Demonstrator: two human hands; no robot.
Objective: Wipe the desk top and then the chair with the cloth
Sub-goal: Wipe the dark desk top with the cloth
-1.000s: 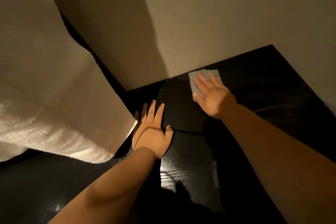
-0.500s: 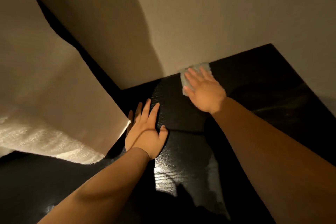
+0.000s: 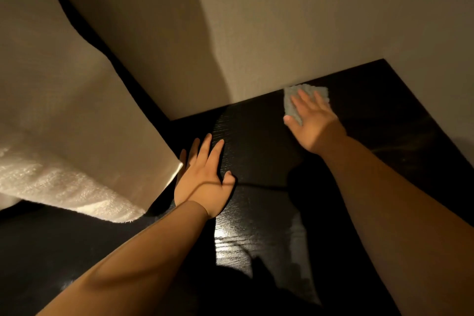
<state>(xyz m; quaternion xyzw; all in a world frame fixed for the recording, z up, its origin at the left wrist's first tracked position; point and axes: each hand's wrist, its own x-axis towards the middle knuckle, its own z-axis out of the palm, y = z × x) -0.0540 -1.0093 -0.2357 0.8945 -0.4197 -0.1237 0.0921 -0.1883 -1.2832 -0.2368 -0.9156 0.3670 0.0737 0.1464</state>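
Head view: right hand (image 3: 311, 120) presses the pale grey-blue terry cloth (image 3: 295, 100) flat at the dark glossy desk top's (image 3: 384, 115) back edge; unwiped surface extends rightward; left hand (image 3: 202, 179) rests flat, empty.

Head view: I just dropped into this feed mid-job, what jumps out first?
The right hand presses a pale cloth flat on the dark glossy desk top, at its back edge against the wall. The left hand lies flat and spread on the desk near its left edge. A large white towel hangs at the left of the picture, beside that hand.
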